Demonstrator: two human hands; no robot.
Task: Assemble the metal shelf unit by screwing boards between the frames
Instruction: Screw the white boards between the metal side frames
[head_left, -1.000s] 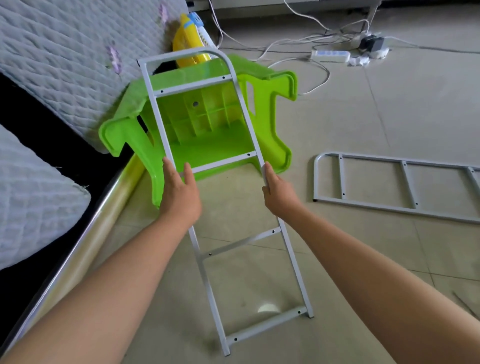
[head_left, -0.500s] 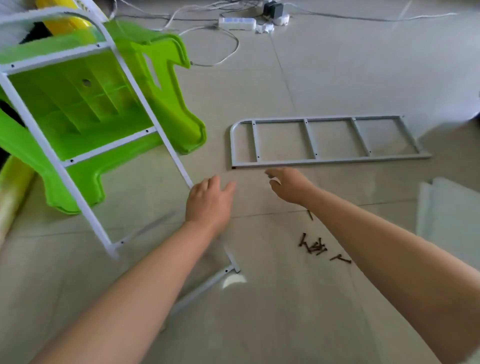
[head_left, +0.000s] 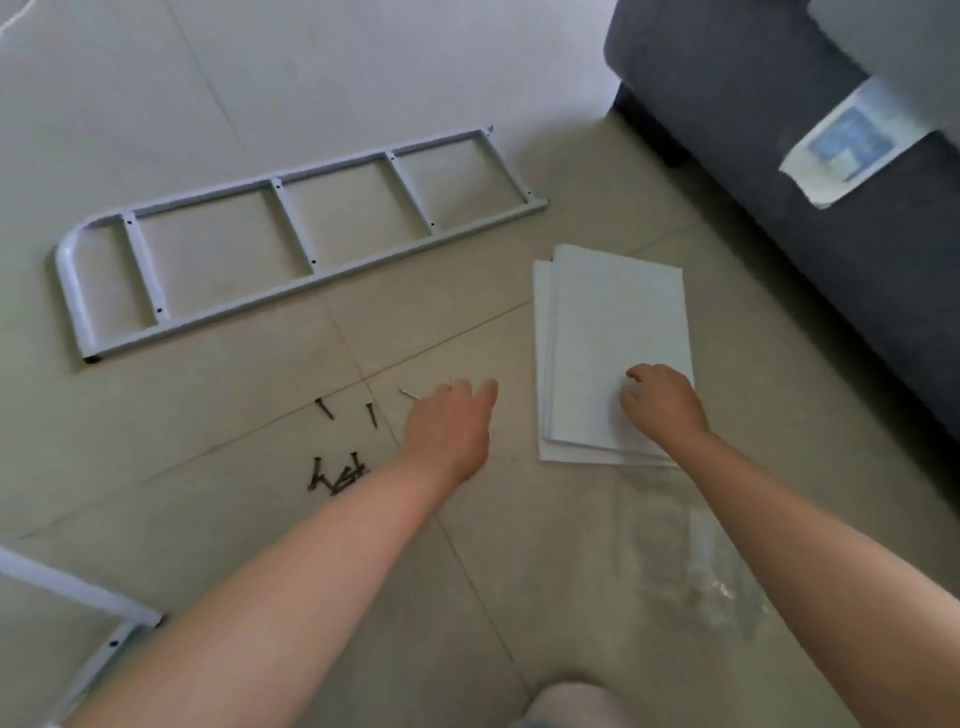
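A dark sofa (head_left: 810, 171) stands right of the white boards (head_left: 618, 332), which lie stacked on the tiled floor (head_left: 311, 78). A metal frame (head_left: 291, 244) lies flat left of the boards. The right hand (head_left: 662, 402) rests on the boards, fingers curled, gripping nothing; the left hand (head_left: 449, 428) hovers just left of them, fingers straight. Screws (head_left: 337, 473) lie scattered farther left of the boards.
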